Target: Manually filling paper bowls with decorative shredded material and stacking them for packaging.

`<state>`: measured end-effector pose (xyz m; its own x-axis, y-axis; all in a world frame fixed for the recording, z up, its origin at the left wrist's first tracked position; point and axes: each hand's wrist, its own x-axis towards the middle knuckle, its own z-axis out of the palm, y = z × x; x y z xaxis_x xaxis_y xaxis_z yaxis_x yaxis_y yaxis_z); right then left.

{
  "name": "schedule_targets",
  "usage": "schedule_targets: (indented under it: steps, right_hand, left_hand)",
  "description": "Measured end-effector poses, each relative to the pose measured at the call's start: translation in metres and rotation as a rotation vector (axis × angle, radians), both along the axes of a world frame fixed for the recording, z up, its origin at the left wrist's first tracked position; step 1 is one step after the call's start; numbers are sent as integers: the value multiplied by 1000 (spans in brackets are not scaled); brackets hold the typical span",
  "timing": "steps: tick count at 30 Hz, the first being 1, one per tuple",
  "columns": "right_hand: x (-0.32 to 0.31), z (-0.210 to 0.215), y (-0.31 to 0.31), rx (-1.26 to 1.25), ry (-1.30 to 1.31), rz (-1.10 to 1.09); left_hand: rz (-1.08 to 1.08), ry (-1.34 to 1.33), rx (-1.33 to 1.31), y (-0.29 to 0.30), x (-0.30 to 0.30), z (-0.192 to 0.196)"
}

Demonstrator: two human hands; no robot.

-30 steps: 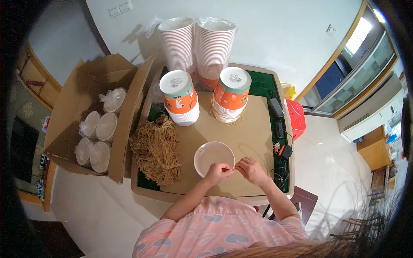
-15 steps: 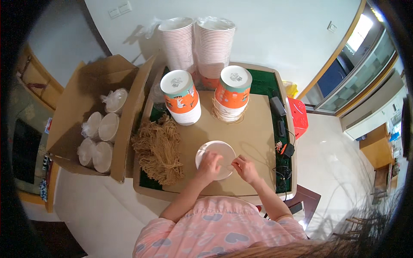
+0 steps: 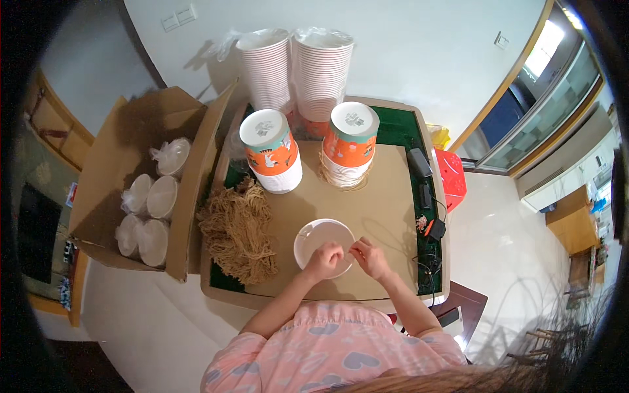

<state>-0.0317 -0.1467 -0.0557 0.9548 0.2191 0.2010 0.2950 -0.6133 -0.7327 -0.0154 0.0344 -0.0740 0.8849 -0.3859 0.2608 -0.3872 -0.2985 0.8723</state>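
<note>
White paper lid (image 3: pixel 321 241) lay on the worktop (image 3: pixel 386 196) just under the left hand (image 3: pixel 324 261), whose fingers pinched its near edge, while the right hand (image 3: pixel 370 257) pinched a thin fibre strand, which could slip free.

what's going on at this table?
A person in a pink top works at a table. Both hands meet at the near rim of a white lid lying flat; the left hand is over the rim, the right hand beside it, seemingly pinching something thin. A pile of tan string lies to the left, two orange cup stacks behind, and an open box of bagged lids beside the table.
</note>
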Motion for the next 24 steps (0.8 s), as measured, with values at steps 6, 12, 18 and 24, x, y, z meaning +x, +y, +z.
schedule_targets:
  steps: [6, 12, 18, 24]
  right_hand:
    - [1, 7, -1, 44, 22, 8]
    - [-9, 2, 3, 65, 56, -77]
    - [-25, -7, 22, 170, -98, -300]
    - [-33, -16, 32, 175, -178, -310]
  left_hand:
    - [-68, -94, 443, -5, -7, 28]
    - [-23, 51, 172, -10, -12, 7]
    - [125, 1023, -368, -10, -6, -6]
    - [28, 1277, -630, -3, -2, -15]
